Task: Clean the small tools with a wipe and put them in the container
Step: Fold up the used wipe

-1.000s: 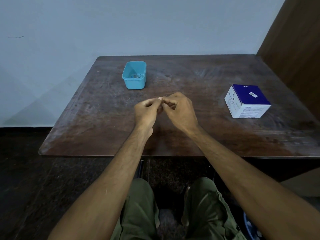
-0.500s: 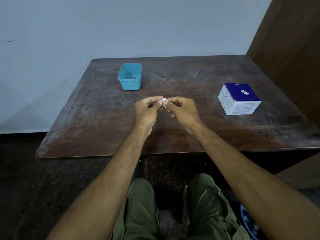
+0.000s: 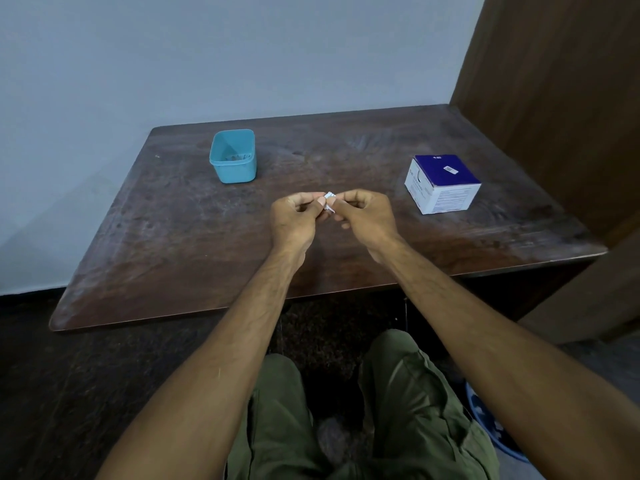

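Your left hand (image 3: 294,220) and right hand (image 3: 365,216) pinch a small white wipe (image 3: 329,199) between them above the table (image 3: 173,237). Some tools (image 3: 237,156) already lie in the blue container (image 3: 233,157); any tool in your fingers is hidden.

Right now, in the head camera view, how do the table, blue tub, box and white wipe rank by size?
1. Table
2. Box, which looks somewhat bigger than the tub
3. Blue tub
4. White wipe, pinched between both hands
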Demonstrator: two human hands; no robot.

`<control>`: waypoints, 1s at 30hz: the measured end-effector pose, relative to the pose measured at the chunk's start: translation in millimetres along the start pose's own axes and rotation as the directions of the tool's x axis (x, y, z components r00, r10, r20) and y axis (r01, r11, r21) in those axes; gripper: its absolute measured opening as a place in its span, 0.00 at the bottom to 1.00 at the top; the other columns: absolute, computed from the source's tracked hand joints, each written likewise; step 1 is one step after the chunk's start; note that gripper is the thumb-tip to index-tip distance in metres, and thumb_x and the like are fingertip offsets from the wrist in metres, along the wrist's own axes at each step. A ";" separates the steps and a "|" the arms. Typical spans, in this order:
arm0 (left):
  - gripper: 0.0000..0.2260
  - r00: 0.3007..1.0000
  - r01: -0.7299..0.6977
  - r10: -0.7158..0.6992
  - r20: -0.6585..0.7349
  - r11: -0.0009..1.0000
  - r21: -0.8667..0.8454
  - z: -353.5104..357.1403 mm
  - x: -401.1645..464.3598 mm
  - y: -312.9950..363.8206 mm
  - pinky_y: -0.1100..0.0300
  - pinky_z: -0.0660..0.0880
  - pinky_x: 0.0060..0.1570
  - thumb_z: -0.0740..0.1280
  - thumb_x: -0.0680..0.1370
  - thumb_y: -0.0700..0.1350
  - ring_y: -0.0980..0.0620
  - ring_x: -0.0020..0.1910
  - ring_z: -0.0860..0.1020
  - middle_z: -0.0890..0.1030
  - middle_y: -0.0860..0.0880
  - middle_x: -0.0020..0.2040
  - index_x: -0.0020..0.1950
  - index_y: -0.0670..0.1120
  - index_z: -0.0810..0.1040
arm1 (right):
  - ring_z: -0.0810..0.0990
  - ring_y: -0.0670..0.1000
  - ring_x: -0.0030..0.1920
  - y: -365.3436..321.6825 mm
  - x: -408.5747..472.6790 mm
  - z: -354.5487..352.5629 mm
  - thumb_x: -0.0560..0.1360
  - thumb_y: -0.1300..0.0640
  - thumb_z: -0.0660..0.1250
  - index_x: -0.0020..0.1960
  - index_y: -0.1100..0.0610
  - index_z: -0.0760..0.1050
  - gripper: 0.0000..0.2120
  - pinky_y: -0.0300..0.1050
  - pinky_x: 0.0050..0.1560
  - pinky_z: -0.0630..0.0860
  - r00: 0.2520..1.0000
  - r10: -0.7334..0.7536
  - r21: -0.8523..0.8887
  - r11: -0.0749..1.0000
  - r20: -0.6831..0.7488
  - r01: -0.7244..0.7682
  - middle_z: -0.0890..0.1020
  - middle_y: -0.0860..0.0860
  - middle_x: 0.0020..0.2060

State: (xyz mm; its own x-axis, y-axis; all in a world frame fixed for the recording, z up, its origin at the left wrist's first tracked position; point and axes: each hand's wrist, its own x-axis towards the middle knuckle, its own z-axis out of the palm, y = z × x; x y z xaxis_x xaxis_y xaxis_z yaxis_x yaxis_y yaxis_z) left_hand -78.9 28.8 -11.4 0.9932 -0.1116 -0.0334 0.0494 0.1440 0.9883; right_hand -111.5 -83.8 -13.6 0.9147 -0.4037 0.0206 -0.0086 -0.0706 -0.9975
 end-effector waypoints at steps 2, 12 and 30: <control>0.05 1.000 0.003 -0.003 0.012 1.000 0.005 5.6 -3.7 -0.3 0.65 0.80 0.41 0.66 0.78 0.34 0.54 0.37 0.82 0.83 0.45 0.40 0.47 0.40 0.82 | 0.80 0.45 0.35 0.2 -2.4 -5.0 0.73 0.55 0.73 0.44 0.58 0.82 0.06 0.34 0.32 0.74 1.000 0.013 0.035 0.999 -0.010 -0.012 0.83 0.54 0.37; 0.06 0.992 0.013 -0.019 0.128 0.999 0.045 42.7 -33.3 -5.4 0.63 0.80 0.44 0.66 0.78 0.35 0.54 0.37 0.82 0.83 0.47 0.39 0.46 0.42 0.82 | 0.81 0.44 0.35 1.8 -31.4 -47.3 0.74 0.56 0.73 0.44 0.59 0.81 0.06 0.35 0.33 0.75 0.988 0.043 0.092 0.995 -0.147 -0.030 0.83 0.54 0.36; 0.04 0.932 -0.012 -0.043 0.361 0.989 0.149 182.3 -75.6 -50.7 0.59 0.81 0.47 0.69 0.76 0.36 0.50 0.41 0.83 0.85 0.45 0.43 0.47 0.42 0.83 | 0.80 0.47 0.37 29.7 -61.2 -206.2 0.75 0.59 0.71 0.50 0.63 0.80 0.08 0.35 0.34 0.75 0.959 0.078 0.072 0.996 -0.273 -0.060 0.84 0.57 0.40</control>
State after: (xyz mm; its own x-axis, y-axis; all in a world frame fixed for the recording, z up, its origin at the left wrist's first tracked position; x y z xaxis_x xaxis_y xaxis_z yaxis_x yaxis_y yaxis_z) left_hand -175.8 -149.3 -31.9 0.8850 -0.4652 -0.0198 0.0211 -0.0024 0.9998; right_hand -251.1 -249.3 -30.5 0.7661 -0.6416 -0.0395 -0.0346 0.0202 -0.9992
